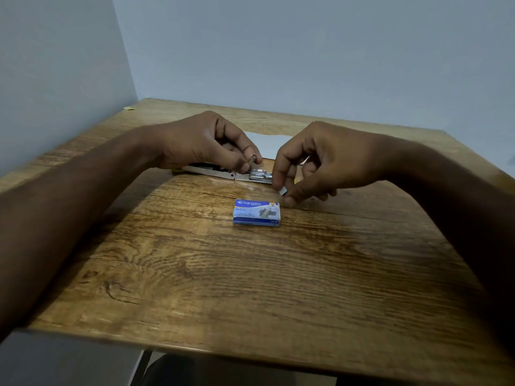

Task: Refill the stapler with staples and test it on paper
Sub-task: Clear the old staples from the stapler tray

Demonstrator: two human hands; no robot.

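Note:
An opened stapler (223, 173) lies flat across the middle of the wooden table, its metal staple channel facing up and a yellow end showing at the left. My left hand (207, 142) rests over it and pinches the small metal pusher at the channel. My right hand (315, 160) hovers just right of the stapler's end, with thumb and forefinger closed on a short strip of staples (283, 190). A blue staple box (256, 212) lies shut on the table in front of both hands. White paper (269, 143) lies behind the hands, partly hidden.
The wooden table (250, 274) sits in a corner between two pale blue walls. A small yellow scrap (129, 108) lies at the far left edge. A table leg and a dark seat show below the near edge.

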